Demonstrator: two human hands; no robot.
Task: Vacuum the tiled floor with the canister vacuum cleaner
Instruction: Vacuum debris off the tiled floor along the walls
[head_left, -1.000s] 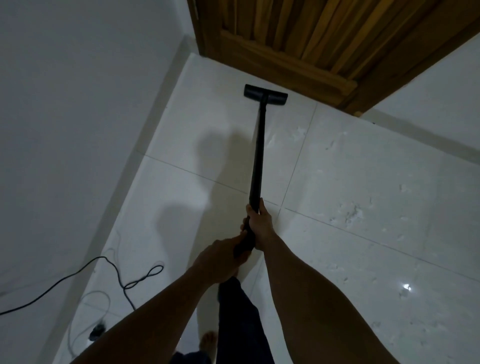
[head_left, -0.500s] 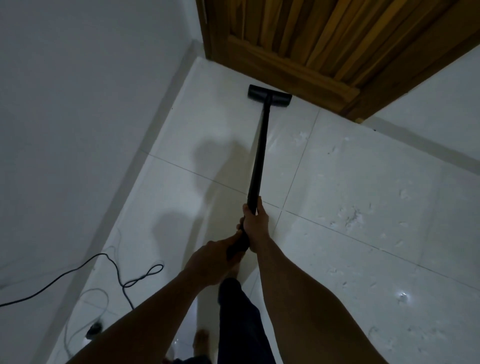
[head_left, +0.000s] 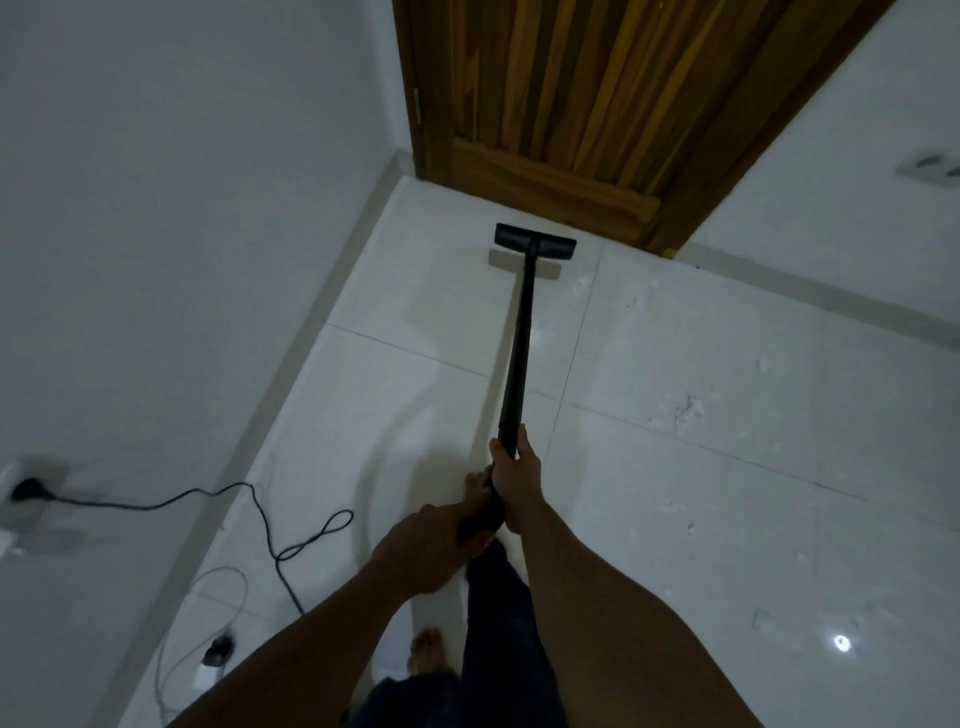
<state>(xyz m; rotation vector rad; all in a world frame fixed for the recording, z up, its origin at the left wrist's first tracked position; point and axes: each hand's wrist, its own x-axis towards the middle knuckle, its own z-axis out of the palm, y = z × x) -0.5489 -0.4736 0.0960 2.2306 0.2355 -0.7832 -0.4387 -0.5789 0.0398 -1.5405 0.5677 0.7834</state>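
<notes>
Hands both grip the black vacuum wand (head_left: 519, 358): right hand (head_left: 511, 480) wrapped round it higher up, left hand (head_left: 423, 545) closed on its lower end; the floor nozzle (head_left: 535, 240) rests on the pale tiled floor (head_left: 727, 364) just before the wooden door (head_left: 571, 104) (white flecks lie to the right); a black cord (head_left: 260, 512) trails from the wall plug (head_left: 26, 488).
</notes>
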